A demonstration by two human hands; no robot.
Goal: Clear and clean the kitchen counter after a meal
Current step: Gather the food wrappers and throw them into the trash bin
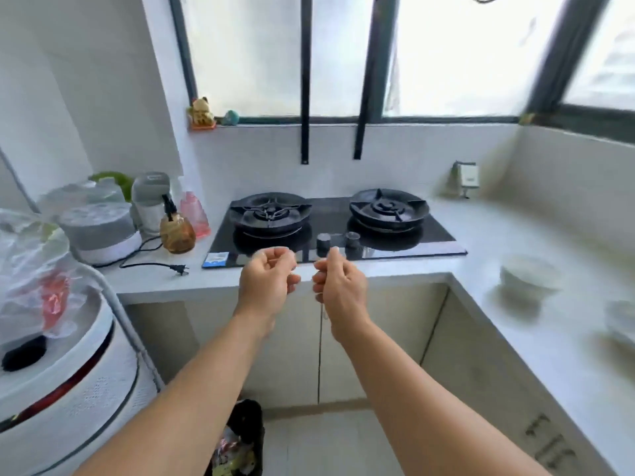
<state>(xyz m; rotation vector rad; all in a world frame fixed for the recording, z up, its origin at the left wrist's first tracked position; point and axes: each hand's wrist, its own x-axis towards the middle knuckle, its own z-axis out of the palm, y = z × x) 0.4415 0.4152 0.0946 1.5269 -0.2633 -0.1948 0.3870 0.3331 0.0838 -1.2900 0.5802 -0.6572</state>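
Observation:
My left hand (268, 281) and my right hand (338, 286) are raised side by side in front of the white counter (491, 235), just before the black gas hob (330, 219). Both have their fingers curled in a pinch. A thin clear plastic film (275, 251), faint and blurred, seems to run between the fingertips of both hands. A white bowl (529, 276) stands on the counter's right arm, with another white dish (622, 321) nearer at the frame's edge.
At the left of the counter stand a rice cooker (99, 231), an amber pump bottle (177, 231), a pink bottle (196, 214) and a loose plug (180, 269). A white machine (68, 383) carries plastic bags. A black bin (240, 441) sits on the floor.

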